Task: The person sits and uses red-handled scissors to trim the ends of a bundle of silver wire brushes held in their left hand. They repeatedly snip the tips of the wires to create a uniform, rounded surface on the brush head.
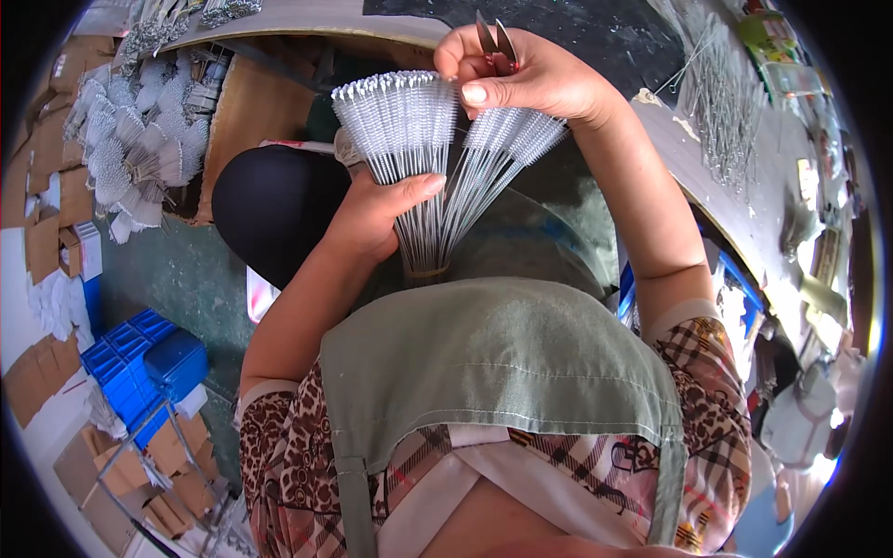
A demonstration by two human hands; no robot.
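My left hand (372, 216) grips a fanned bundle of thin wire brushes (409, 130) with white bristle heads, its stems gathered low by a band. The fan spreads upward, split into a left group and a right group (516, 135). My right hand (521, 76) is above the fan's top edge, holding small metal scissors (495, 39) whose blades point up past my fingers. Its thumb rests on the brush heads between the two groups. A green apron (493, 358) covers my lap below.
More fanned brush bundles (130, 139) lie piled at the left. A workbench (744, 177) with loose wire stems (721, 102) runs along the right. Blue crates (139, 363) and cardboard boxes (167, 456) stand on the floor at the lower left. A dark round stool (270, 209) is ahead.
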